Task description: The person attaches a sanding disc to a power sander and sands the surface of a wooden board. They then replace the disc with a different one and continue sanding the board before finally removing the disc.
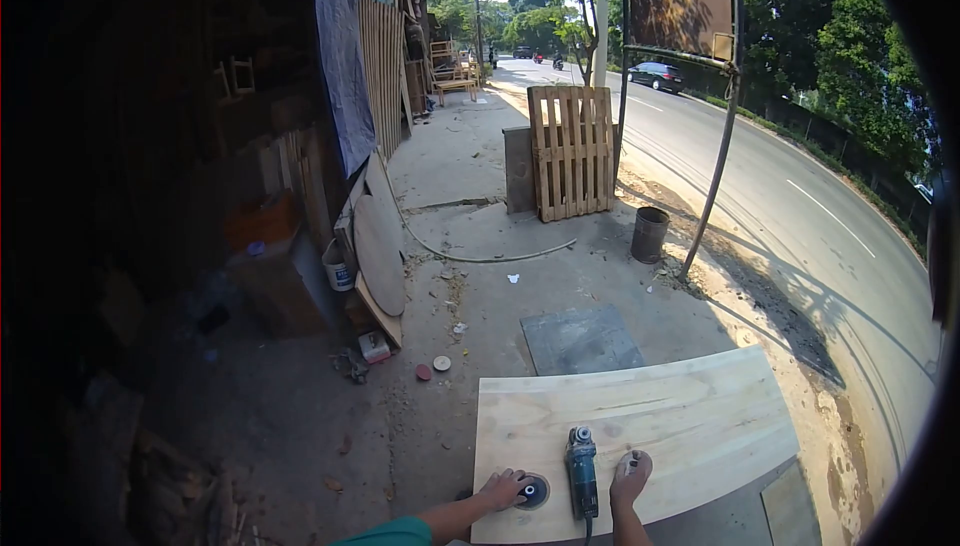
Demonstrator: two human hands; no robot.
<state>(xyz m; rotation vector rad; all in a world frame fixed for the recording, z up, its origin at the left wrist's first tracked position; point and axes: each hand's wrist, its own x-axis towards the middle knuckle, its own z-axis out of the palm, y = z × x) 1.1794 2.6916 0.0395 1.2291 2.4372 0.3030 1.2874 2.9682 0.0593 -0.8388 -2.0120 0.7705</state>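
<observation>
Wooden board (690, 426) supports grinder (581, 474) between hands, apparently for reach; left hand (503, 489) touches black disc (535, 492), pinch indeterminable. Right hand (630, 478) is curled closed; contents indeterminable.

Wooden pallet (571, 154) stands upright well ahead of the grip; metal bin (650, 236) and signboard (680, 4) ahead-right; car (655, 76) on road (790, 236) farther out that way. White bucket (339, 272), round board (380, 258) ahead-left of grip.
</observation>
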